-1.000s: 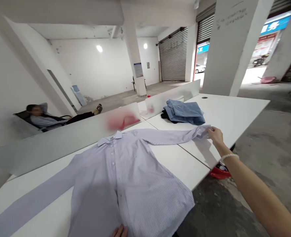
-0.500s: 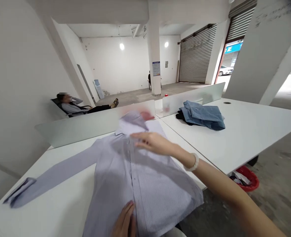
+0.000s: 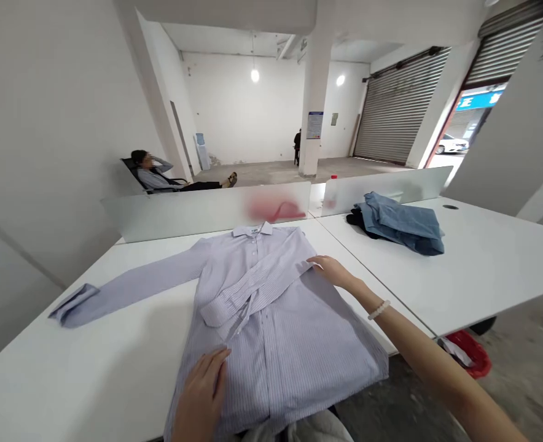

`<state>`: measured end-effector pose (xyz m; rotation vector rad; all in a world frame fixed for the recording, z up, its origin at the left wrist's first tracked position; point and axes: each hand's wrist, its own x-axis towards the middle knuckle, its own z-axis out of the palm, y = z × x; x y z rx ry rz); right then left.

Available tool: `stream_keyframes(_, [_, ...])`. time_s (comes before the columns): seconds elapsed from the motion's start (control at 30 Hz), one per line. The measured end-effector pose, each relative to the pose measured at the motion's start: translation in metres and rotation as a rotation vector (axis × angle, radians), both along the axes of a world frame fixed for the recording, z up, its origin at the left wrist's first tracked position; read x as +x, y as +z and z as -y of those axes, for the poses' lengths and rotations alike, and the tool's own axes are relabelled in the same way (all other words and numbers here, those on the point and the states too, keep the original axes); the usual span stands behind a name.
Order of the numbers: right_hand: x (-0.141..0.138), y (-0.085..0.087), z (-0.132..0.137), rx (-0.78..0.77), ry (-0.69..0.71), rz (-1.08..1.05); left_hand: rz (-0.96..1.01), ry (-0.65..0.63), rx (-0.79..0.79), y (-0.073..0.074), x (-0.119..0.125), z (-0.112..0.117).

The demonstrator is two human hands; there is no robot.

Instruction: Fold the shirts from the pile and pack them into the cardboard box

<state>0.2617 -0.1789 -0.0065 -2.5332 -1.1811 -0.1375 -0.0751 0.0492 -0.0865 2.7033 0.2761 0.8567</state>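
A pale lilac striped button-up shirt [image 3: 299, 344] lies front up on the white table, its collar at the far end. One sleeve is folded diagonally across the chest, its cuff near the button line. The other sleeve stretches out to the left, with its cuff turned back. My right hand [image 3: 331, 270], wearing a white bead bracelet [image 3: 379, 310], pinches the edge of the folded sleeve at the shirt's right side. Lying flat on the lower left front of the shirt, my left hand [image 3: 202, 390] has its fingers extended and holds nothing.
A frosted divider [image 3: 183, 215] runs along the table's far edge. Folded blue denim [image 3: 400, 221] lies on the adjoining table [image 3: 497, 258], over something black. A red bin [image 3: 476, 356] stands on the floor at right. Beyond the divider, a person [image 3: 161, 175] reclines in a chair.
The sleeve, raised and blurred near the collar before, now lies across the chest. My right hand has moved to the shirt's right edge. The view has shifted, and the collar shows.
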Motion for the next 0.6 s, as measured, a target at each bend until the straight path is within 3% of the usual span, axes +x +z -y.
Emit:
stream_keyframes(0.13, [-0.005,-0.011,-0.021,0.031,0.098,0.049,-0.046,0.013,0.009,0.001,0.011,0.013])
stream_keyframes(0.3, [-0.046,-0.037,-0.078,0.041,0.371,0.103,-0.098,0.127,-0.056,-0.015,-0.028,0.002])
stream_keyframes(0.43, [-0.096,-0.063,-0.113,0.021,0.556,0.068,-0.093,0.298,-0.098,-0.008,-0.073,-0.047])
stream_keyframes(0.53, [-0.114,-0.078,-0.124,-0.016,0.617,0.038,-0.096,0.443,-0.110,0.014,-0.089,-0.098])
stream_keyframes(0.6, [-0.115,-0.085,-0.126,-0.036,0.632,0.029,-0.114,0.519,-0.115,0.032,-0.085,-0.134])
